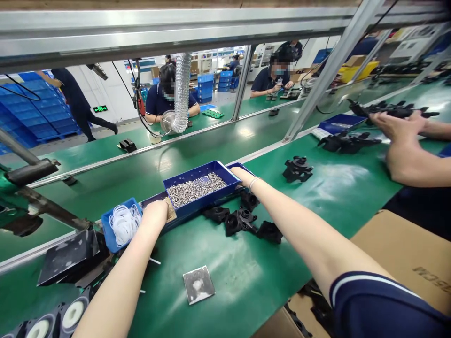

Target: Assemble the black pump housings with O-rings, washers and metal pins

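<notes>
My left hand (157, 213) reaches into a bin of small tan parts (171, 210); its fingertips are hidden among them. Just right of it stands a blue bin of metal pins (197, 188). My right hand (242, 175) dips into another blue bin (246, 166) at the far right end of that row, and its fingers are out of sight behind the rim. White rings (124, 224) fill a small blue bin left of my left hand. Several black plastic parts (241, 220) lie on the green bench below the bins. Nearer me rests a square dark plate (198, 284).
A co-worker's hands (401, 124) hold black parts at the right. One black part (298, 169) sits between us. Cardboard boxes (405, 263) stand at the bench's right edge. Black housings with white rings (72, 314) are at lower left. A metal post (327, 70) rises beyond.
</notes>
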### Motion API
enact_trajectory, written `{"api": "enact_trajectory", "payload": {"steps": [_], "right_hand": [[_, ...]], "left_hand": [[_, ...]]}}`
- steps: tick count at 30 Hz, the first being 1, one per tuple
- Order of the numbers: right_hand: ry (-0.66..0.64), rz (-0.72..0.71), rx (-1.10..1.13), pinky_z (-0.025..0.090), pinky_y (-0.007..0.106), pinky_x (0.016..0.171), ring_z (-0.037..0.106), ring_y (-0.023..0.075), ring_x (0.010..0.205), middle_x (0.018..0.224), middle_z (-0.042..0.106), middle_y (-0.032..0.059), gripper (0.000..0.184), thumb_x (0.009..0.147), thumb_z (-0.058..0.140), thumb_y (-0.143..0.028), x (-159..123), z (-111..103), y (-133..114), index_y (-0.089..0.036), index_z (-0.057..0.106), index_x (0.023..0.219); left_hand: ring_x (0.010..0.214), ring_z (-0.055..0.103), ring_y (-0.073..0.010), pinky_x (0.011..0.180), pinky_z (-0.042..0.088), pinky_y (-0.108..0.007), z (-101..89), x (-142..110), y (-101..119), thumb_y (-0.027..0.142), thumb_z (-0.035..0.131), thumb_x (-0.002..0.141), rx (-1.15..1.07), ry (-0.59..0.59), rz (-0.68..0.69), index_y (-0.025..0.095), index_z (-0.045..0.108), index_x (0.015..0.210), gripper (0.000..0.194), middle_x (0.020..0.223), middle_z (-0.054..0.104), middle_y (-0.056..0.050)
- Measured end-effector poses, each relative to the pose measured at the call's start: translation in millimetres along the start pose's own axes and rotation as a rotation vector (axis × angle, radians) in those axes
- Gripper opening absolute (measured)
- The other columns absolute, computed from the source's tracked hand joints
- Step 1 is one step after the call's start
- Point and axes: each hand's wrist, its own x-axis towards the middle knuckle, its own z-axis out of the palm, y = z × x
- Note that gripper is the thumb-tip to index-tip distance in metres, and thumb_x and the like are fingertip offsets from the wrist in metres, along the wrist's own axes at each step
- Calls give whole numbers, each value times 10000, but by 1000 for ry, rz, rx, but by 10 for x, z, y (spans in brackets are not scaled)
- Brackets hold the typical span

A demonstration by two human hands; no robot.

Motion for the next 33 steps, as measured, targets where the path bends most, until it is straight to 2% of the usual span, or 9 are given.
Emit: {"api": "enact_trajectory", "payload": {"steps": [6,10,12,14,17,20,24,28,33], "right_hand": [[99,98,228,574,417,871,649,252,1054,1240,631,74,346,954,640,-364,28,-30,82,-148,624,1224],[237,67,481,593,307,700,687,157,812,1014,688,70,254,981,605,-330,-100,-198,-36,-113,626,1111],[305,8,622,569,242,588,671,107,645,846,689,48,177,1003,560,-288,-239,-329,-134,-117,591,1030],[351,-70,743,555,210,549,660,87,575,766,677,20,123,997,552,-266,-458,-450,-238,-144,559,990],[339,-179,856,577,218,590,667,92,586,750,686,17,186,913,676,-312,-938,-468,-388,-153,589,957],[171,-285,977,585,248,596,671,119,592,752,703,41,323,785,803,-402,-1520,-182,-528,-141,644,891],[-140,-294,1135,506,231,483,602,100,506,704,655,-16,319,841,740,-463,-2234,458,-687,-185,636,959],[-282,-262,1143,422,203,500,498,61,487,620,560,-59,289,877,709,-448,-2686,938,-781,-169,655,928],[-386,-204,1124,242,186,377,353,42,343,477,488,-101,328,907,657,-494,-2887,1160,-840,-171,612,877]], "left_hand": [[978,693,-270,858,528,-402,-45,-32,-67,231,600,927,-63,98,-17,112,697,904,155,975,721,-146],[918,697,-279,777,500,-368,-220,-321,-87,234,501,948,-167,284,-42,150,683,892,208,957,731,-145],[855,687,-236,742,500,-331,-272,-591,-97,342,549,939,-436,385,-15,182,674,887,210,936,735,-91],[778,665,-194,708,501,-293,-242,-894,-85,429,679,857,-946,400,64,190,659,804,246,852,725,-53],[665,610,-136,635,484,-238,-32,-1281,15,419,832,729,-1692,161,129,187,640,787,307,715,664,-9],[592,538,-78,587,450,-189,260,-1499,203,388,876,698,-2066,-135,47,174,629,799,342,667,590,24],[567,464,-39,581,435,-166,557,-1591,431,383,862,730,-2277,-351,-26,144,575,711,374,671,516,40],[567,461,-32,584,431,-151,701,-1620,495,345,852,753,-2380,-423,-59,138,581,735,341,666,500,46],[577,459,-32,594,432,-148,765,-1657,459,315,812,804,-2381,-430,-35,132,579,725,307,666,510,39]]}}
